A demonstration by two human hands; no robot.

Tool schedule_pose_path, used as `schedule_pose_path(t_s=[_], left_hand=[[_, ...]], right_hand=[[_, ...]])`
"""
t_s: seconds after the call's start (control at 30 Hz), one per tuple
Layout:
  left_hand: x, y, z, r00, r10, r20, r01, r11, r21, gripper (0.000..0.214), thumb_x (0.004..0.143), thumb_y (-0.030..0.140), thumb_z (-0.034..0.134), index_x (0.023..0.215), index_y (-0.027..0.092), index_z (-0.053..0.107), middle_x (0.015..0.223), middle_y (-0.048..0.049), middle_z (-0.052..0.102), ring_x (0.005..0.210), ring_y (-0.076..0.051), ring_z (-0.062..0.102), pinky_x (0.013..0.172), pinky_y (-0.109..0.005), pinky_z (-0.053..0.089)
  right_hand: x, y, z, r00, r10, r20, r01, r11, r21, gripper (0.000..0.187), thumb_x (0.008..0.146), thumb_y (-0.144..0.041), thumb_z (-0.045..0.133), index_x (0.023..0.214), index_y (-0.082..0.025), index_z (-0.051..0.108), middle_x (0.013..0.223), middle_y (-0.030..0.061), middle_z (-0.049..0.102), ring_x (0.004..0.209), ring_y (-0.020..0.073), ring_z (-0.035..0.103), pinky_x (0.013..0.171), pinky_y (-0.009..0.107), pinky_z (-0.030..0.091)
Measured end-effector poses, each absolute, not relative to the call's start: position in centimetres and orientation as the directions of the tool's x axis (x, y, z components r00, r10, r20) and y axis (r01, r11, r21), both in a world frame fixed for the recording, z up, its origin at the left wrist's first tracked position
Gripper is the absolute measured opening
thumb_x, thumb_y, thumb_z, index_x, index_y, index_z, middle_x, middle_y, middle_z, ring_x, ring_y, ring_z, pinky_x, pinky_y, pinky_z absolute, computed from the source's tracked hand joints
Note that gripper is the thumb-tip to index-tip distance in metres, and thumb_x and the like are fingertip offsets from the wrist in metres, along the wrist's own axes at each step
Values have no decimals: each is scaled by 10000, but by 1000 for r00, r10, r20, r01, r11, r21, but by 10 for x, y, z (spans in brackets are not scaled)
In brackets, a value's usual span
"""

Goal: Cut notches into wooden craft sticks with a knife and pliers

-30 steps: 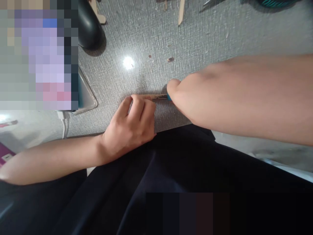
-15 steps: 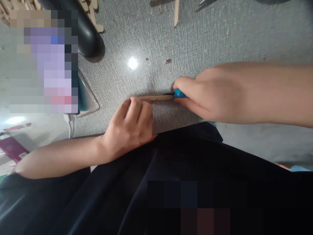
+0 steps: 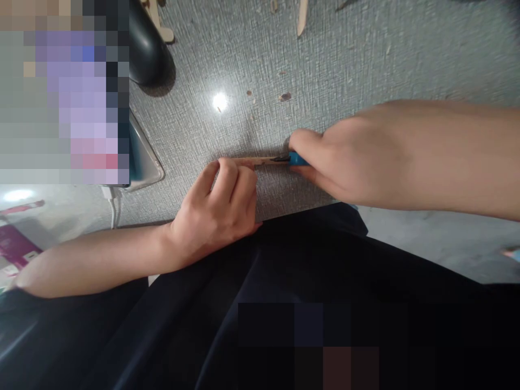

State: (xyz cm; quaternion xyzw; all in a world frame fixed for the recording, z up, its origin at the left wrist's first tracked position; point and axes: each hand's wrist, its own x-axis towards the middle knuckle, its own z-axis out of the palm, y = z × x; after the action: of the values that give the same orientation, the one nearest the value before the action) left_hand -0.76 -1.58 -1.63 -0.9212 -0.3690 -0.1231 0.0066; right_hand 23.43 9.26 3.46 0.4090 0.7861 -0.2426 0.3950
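My left hand [image 3: 217, 203] is closed on a wooden craft stick [image 3: 264, 161], pressing it near the table's front edge. The stick points right and has a small notch along its edge. My right hand [image 3: 325, 160] grips a blue-handled tool [image 3: 297, 158], seen from behind with most of it hidden in the fist. Its short dark tip lies against the right end of the stick; whether it is a blade or jaws I cannot tell.
Wood chips [image 3: 285, 97] lie on the grey textured table [image 3: 385, 70]. Another craft stick [image 3: 301, 19] is at the top edge. A rounded black object [image 3: 150, 54], more sticks [image 3: 164, 33] and a device with a white cable [image 3: 112, 208] are at the left.
The tool's dark tip has shifted from beside the stick's upper edge onto its right end. My left hand keeps its hold, nearly still. The view has shifted slightly.
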Motion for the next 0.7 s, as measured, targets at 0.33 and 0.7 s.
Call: schedule_pose_path(t_s=[0.33, 0.7], left_hand=[[-10, -15, -15, 692, 694, 199, 673, -720, 172, 376, 1109, 205, 538, 1355, 85, 794, 1122, -183, 785, 1138, -366, 812, 866, -530, 729], [-10, -13, -14, 685, 706, 181, 664, -707, 245, 334, 1152, 282, 565, 1331, 109, 787, 1108, -175, 754, 1133, -370, 807, 835, -528, 722]], right_hand=[[234, 95, 39, -325, 450, -831, 806, 592, 5, 170, 1146, -449, 556, 1063, -331, 645, 541, -25, 500, 423, 191, 422, 584, 437, 373], [224, 86, 56, -319, 439, -840, 840, 542, -36, 520, 1172, -520, 305, 1360, -369, 766, 568, 57, 549, 514, 281, 586, 576, 469, 377]])
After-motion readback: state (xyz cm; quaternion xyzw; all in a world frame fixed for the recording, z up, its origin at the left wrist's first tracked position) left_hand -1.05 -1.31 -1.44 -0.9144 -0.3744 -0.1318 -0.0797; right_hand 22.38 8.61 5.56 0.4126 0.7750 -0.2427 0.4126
